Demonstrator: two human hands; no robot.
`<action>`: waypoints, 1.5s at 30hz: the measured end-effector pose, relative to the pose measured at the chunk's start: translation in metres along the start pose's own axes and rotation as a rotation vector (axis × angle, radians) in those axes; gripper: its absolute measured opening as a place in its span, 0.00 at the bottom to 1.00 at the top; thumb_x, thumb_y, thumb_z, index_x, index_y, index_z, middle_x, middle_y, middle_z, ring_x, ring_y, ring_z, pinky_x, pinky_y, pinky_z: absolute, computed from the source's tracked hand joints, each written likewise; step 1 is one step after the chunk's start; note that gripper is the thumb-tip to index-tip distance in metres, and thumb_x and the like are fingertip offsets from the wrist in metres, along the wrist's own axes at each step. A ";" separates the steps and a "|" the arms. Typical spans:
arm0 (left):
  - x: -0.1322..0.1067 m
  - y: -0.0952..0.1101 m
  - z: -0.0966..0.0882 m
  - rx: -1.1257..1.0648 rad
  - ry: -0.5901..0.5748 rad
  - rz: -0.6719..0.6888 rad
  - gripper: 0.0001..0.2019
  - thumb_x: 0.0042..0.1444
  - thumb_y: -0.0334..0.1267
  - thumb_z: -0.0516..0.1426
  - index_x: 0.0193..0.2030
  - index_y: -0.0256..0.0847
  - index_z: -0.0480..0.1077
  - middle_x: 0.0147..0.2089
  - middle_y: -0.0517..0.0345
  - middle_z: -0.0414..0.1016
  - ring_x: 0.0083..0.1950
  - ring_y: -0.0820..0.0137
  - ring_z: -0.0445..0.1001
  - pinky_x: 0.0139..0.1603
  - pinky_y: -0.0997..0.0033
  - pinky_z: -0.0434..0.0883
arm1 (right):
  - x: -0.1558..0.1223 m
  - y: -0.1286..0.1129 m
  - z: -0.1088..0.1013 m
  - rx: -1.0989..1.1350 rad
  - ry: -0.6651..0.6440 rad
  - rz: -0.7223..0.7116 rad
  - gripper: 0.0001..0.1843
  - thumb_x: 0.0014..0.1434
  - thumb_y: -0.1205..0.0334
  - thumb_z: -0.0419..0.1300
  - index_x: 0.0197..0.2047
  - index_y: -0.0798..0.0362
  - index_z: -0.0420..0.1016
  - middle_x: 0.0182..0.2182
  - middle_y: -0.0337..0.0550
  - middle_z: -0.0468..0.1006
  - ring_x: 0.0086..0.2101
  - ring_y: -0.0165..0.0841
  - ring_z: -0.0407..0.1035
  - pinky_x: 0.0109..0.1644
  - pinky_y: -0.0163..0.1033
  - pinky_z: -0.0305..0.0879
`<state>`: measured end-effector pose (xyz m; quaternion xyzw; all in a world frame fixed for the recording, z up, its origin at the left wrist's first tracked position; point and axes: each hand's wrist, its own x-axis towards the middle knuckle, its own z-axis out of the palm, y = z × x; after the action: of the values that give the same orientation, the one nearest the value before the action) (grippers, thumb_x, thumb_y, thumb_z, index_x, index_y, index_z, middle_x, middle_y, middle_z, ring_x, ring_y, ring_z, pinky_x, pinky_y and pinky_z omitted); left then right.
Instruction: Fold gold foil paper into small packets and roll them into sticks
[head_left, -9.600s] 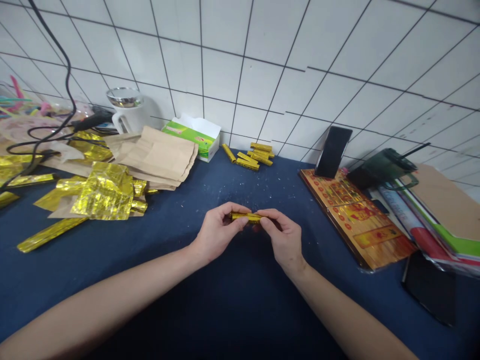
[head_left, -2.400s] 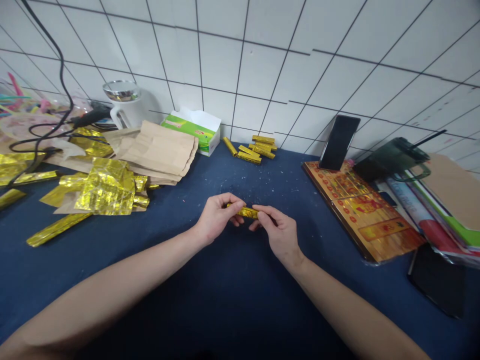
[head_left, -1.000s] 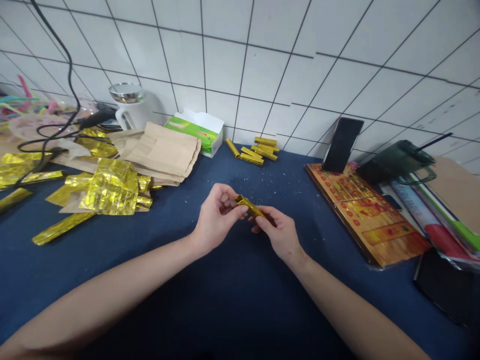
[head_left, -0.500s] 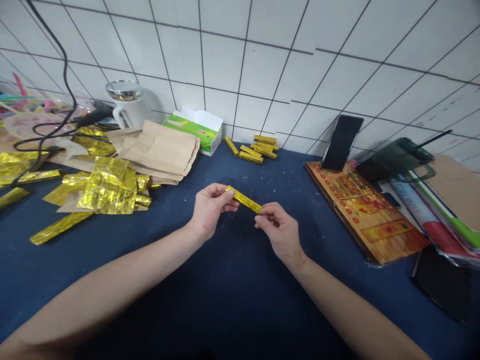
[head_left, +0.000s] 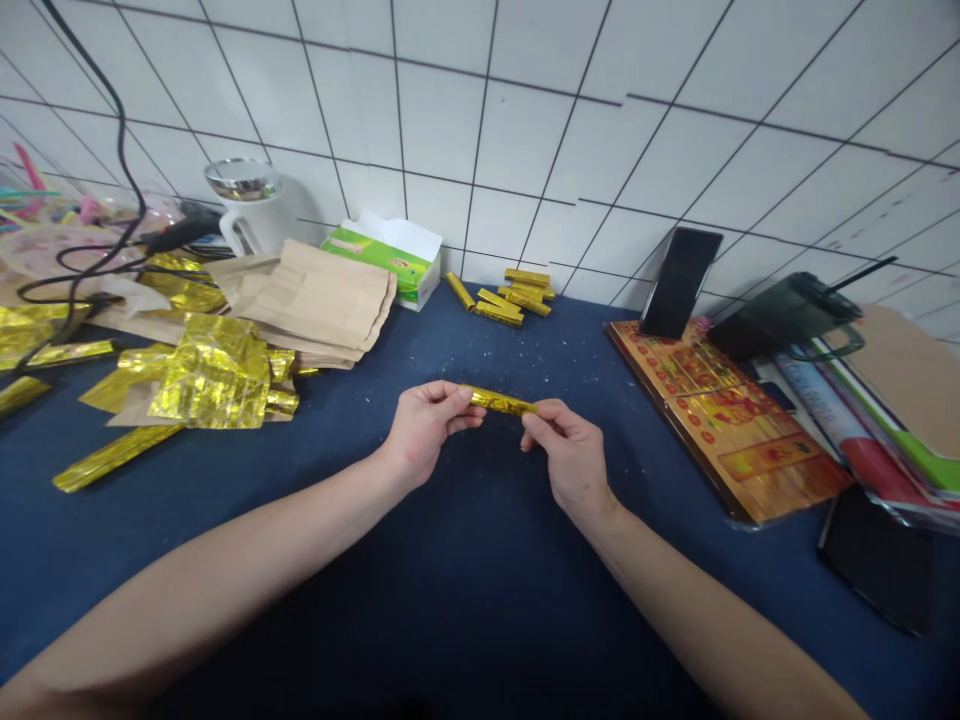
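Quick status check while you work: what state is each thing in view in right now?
Left hand: grip closed on the gold foil stick's left end
Right hand: fingers pinching its right end
Gold foil stick: folded, held off the surface
Tissue box: open, tissue showing
Phone: propped upright, screen dark
Kraft paper bags: stacked, unfilled-looking
Gold foil sheets: crumpled in a loose heap

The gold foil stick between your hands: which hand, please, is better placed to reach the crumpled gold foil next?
Probably the left hand: the crumpled gold foil lies on its side, farther from the right hand, and each hand pinches one end of the gold foil stick.
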<state>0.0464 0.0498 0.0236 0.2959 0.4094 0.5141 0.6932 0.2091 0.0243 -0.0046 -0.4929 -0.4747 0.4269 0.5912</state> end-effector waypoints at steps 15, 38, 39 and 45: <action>0.001 0.004 0.000 0.067 -0.054 0.019 0.13 0.42 0.39 0.64 0.28 0.34 0.66 0.22 0.60 0.73 0.25 0.72 0.75 0.28 0.76 0.71 | 0.000 0.000 0.000 -0.030 0.024 -0.022 0.06 0.48 0.62 0.63 0.24 0.54 0.74 0.33 0.39 0.69 0.20 0.22 0.65 0.23 0.33 0.65; 0.004 0.000 -0.003 0.082 -0.090 0.002 0.13 0.42 0.34 0.63 0.35 0.32 0.69 0.27 0.56 0.75 0.28 0.72 0.75 0.33 0.73 0.73 | 0.001 -0.008 0.002 0.018 -0.072 0.156 0.15 0.47 0.58 0.65 0.38 0.54 0.73 0.21 0.38 0.77 0.22 0.32 0.73 0.30 0.41 0.72; 0.004 0.000 -0.003 0.078 -0.081 -0.008 0.13 0.42 0.34 0.63 0.34 0.32 0.69 0.27 0.55 0.75 0.28 0.72 0.75 0.33 0.74 0.73 | 0.001 -0.009 0.002 0.013 -0.069 0.153 0.14 0.47 0.58 0.64 0.37 0.54 0.74 0.22 0.38 0.78 0.23 0.32 0.73 0.31 0.41 0.72; 0.003 0.001 -0.002 0.076 -0.093 -0.025 0.13 0.43 0.36 0.64 0.33 0.33 0.68 0.27 0.56 0.75 0.28 0.72 0.76 0.33 0.73 0.73 | 0.000 -0.007 0.001 -0.048 -0.073 0.097 0.14 0.48 0.59 0.64 0.38 0.53 0.74 0.25 0.39 0.78 0.25 0.32 0.74 0.36 0.42 0.72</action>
<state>0.0440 0.0527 0.0231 0.3403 0.4000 0.4750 0.7061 0.2086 0.0233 0.0024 -0.5136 -0.4817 0.4610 0.5401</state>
